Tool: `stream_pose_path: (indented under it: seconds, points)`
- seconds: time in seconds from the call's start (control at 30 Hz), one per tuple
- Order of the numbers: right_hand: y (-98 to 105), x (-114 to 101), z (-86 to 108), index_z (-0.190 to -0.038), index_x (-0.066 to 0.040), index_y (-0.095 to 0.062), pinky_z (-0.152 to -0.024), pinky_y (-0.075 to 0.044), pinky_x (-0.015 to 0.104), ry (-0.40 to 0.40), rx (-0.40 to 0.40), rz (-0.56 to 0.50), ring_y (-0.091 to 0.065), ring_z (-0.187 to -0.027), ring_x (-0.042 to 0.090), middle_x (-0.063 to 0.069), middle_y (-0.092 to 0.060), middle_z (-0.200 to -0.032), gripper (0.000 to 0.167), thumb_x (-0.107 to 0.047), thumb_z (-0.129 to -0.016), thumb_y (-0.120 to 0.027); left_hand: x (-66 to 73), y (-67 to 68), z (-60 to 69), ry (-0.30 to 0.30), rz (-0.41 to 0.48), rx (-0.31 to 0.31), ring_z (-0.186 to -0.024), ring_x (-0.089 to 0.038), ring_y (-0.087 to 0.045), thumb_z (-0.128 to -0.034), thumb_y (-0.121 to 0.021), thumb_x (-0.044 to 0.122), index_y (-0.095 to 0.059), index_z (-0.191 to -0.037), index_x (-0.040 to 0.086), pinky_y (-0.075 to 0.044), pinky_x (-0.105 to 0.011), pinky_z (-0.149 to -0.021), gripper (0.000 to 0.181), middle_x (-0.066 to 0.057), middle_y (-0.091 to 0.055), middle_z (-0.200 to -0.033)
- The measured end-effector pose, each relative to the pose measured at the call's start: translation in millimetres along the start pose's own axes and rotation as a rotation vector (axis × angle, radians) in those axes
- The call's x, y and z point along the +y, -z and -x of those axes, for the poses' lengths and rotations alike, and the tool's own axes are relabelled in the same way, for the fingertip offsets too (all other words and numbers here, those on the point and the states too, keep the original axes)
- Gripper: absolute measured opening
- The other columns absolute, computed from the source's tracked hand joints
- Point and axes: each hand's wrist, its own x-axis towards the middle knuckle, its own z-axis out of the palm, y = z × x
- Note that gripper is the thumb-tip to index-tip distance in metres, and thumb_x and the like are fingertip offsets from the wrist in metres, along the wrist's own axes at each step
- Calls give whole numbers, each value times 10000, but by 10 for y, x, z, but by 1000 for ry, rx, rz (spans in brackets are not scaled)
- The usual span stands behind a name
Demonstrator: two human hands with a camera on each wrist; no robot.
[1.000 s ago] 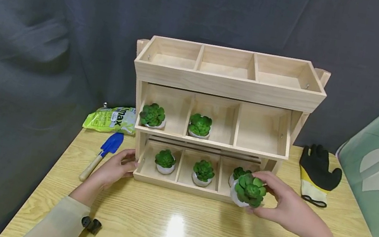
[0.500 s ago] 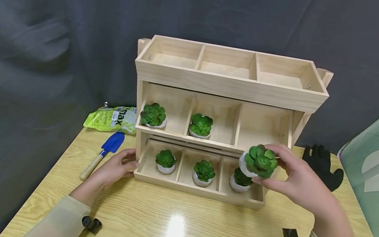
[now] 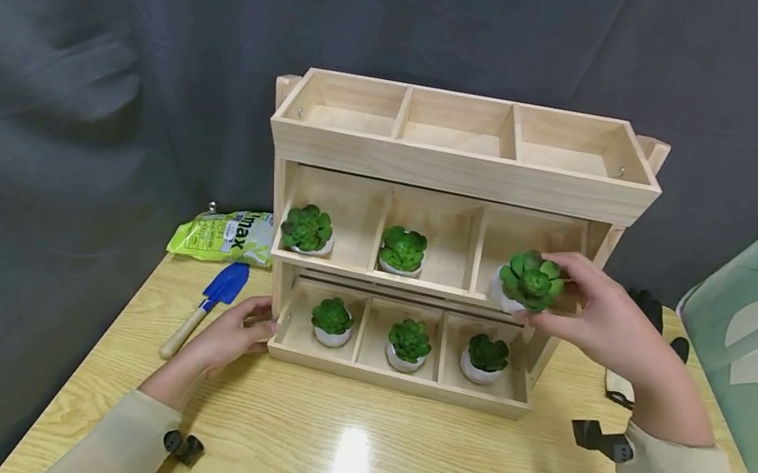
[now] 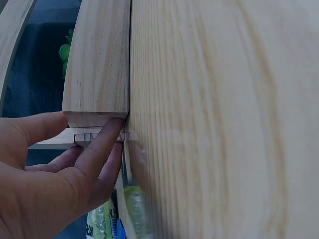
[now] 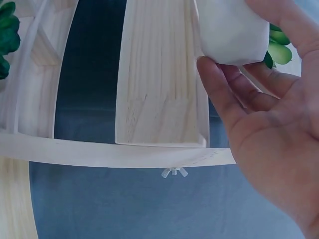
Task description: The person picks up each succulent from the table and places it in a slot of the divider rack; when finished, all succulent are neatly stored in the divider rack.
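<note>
My right hand [image 3: 610,324] grips a potted succulent [image 3: 531,280] with a white pot, held at the right compartment of the wooden plant shelf's [image 3: 463,165] middle tier. In the right wrist view, fingers and thumb surround the white pot [image 5: 233,31]. Whether the pot touches the tier's front board is unclear. My left hand [image 3: 232,337] holds the left end of the bottom tier; in the left wrist view its fingertips lie against the tray's corner [image 4: 94,117]. Two succulents [image 3: 307,229] occupy the middle tier's left and centre compartments. Each bottom compartment holds one succulent [image 3: 410,340].
Left of the shelf lie a blue hand trowel [image 3: 226,286] and a green bag [image 3: 222,236]. A black garden glove [image 3: 646,307] is partly hidden behind my right arm. The top tier [image 3: 475,101] has three bare compartments. A dark curtain [image 3: 464,15] hangs behind.
My right hand has raised the potted succulent from in front of the bottom tier's right compartment to the middle tier's right compartment, uncovering the succulent below. My left hand has stayed put.
</note>
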Motion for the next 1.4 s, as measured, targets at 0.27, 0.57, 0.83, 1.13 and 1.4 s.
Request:
stream_pose_path:
  seconds: [0.27, 0.57, 0.83, 1.13, 1.4]
  points:
    - [78, 76, -143, -1446, -37, -561, -783, -531, 97, -52, 2, 18, -640, -948, -1, 89, -593, -1266, 613, -61, -905, -848, 13, -3, 3, -7, -3, -4, -1538, -514, -414, -1124, -536, 144, -261, -1682, 50, -499, -615, -1181, 629, -268, -310, -1691]
    - [110, 79, -313, -1441, -39, -573, -800, -527, 126, -153, -7, 57, -634, -995, 36, 144, -632, -1325, 620, -116, -898, -861, 28, 7, -8, -8, -13, -17, -1527, -501, -435, -1131, -538, 175, -259, -1684, 62, -503, -609, -1182, 630, -258, -328, -1685]
    - [98, 42, -421, -1525, -52, -523, -839, -470, 75, -151, 21, 92, -629, -1188, 293, 172, -583, -1459, 699, -101, -908, -848, 38, 14, -7, -7, -20, -24, -1531, -505, -432, -1134, -537, 192, -253, -1687, 69, -502, -611, -1181, 634, -256, -318, -1698]
    - [41, 19, -526, -1530, -75, -535, -933, -568, 338, -173, 1, 123, -668, -1181, 336, 183, -611, -1433, 692, -170, -922, -852, 16, 11, -4, -7, -10, -18, -1534, -510, -423, -1134, -529, 170, -244, -1685, 52, -504, -613, -1180, 632, -265, -312, -1695]
    - [2, 27, -613, -1541, -51, -520, -1105, -479, 659, -187, -11, 176, -593, -1322, 451, 250, -546, -1523, 751, -230, -903, -874, 0, 7, -17, -7, 12, -6, -1529, -511, -427, -1126, -529, 131, -260, -1680, 44, -504, -597, -1186, 622, -271, -310, -1692]
